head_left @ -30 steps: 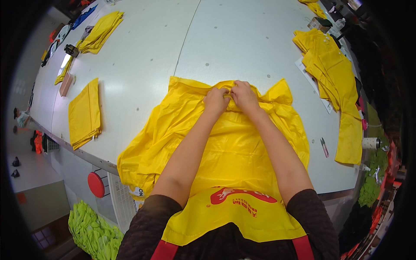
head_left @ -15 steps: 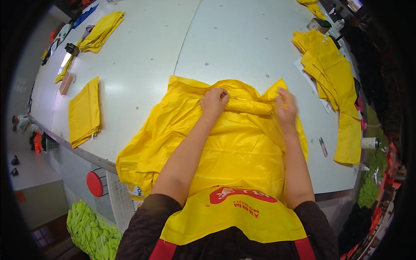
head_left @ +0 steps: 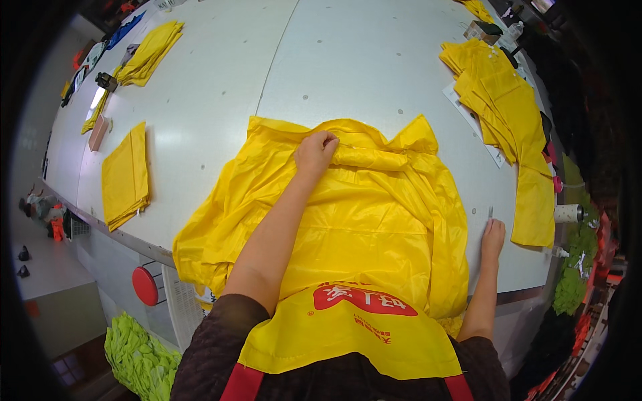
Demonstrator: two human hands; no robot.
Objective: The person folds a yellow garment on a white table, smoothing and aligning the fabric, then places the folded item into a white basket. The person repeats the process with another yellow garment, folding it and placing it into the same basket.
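A large yellow garment (head_left: 361,234) of thin shiny cloth lies spread and wrinkled on the table in front of me, a rolled or folded band running along its far edge. My left hand (head_left: 314,155) is closed in a pinch on the cloth at the left end of that band. Off to the right, beyond the garment's edge, my right hand (head_left: 493,239) is down on the table with its fingers closed around small thread snips (head_left: 491,212). Only the tips of the snips show past the fingers.
Folded yellow cloths (head_left: 126,177) lie at the left, with another yellow pile (head_left: 152,53) farther back. More stacked yellow pieces (head_left: 498,100) run along the right edge, near a thread cone (head_left: 568,214). A pink box (head_left: 98,132) stands at left; a red stool (head_left: 144,286) is below.
My right hand has left the garment's far right edge and moved right and nearer, onto the snips, taking hold of them. My left hand stays on the cloth.
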